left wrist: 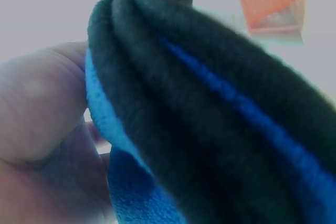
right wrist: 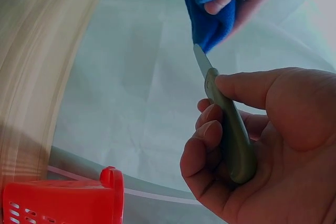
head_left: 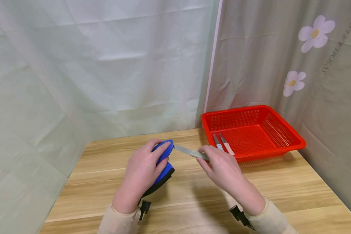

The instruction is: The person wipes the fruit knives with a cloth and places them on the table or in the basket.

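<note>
My left hand (head_left: 144,162) grips a folded blue cloth (head_left: 163,172) with black edging. In the left wrist view the bunched cloth (left wrist: 157,108) fills most of the picture beside the thumb. My right hand (head_left: 223,167) holds a knife with a grey-green handle (right wrist: 233,140), thumb on one side and curled fingers on the other. The knife's blade (head_left: 182,149) points left, its tip at the edge of the blue cloth. Both hands are above the wooden table. Whether the cloth wraps the very tip cannot be told.
A red plastic basket (head_left: 269,150) stands at the table's back right. Inside its left part lie two knives, one with a pink handle (head_left: 229,149) and one with a pale blue-grey handle (head_left: 219,146). Curtains (head_left: 140,65) hang behind the wooden table (head_left: 190,208).
</note>
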Tool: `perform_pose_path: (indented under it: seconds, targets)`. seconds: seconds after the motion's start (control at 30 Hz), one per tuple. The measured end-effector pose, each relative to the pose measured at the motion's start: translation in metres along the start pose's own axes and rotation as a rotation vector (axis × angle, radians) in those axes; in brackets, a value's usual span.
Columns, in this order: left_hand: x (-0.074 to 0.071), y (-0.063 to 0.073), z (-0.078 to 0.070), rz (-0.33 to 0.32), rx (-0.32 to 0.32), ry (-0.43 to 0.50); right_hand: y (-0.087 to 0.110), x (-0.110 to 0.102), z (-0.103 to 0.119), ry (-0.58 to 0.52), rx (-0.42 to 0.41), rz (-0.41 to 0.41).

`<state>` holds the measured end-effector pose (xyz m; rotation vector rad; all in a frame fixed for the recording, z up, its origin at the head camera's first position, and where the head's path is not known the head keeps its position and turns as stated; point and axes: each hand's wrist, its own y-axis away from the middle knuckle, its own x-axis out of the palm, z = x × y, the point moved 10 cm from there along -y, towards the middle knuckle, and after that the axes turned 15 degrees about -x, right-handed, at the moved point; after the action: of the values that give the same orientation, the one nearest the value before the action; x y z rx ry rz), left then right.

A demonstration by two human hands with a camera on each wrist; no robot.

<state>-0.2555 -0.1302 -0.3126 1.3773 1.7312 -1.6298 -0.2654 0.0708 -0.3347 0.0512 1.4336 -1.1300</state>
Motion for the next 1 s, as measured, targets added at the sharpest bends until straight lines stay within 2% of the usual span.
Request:
perform_pose_path:
  seconds: [0.2,0.43,0.57,0.77,1.0]
  targets:
    - [0.001,0.004,-0.024,0.006,0.087,0.018,0.000,0.002,-0.001,0.005,0.016,0.023]
    - [0.012,0.010,-0.042,0.067,0.118,0.002,0.000,0.005,0.001,0.003,0.014,0.051]
    - [0.015,0.013,-0.047,0.092,0.120,-0.010,0.001,0.006,0.002,0.008,0.005,0.052]
    - [0.018,0.015,-0.052,0.096,0.130,-0.017,0.001,0.006,0.004,0.012,-0.007,0.051]
    - [0.019,0.014,-0.049,0.117,0.107,-0.023,0.001,0.005,0.006,0.016,-0.023,0.045]
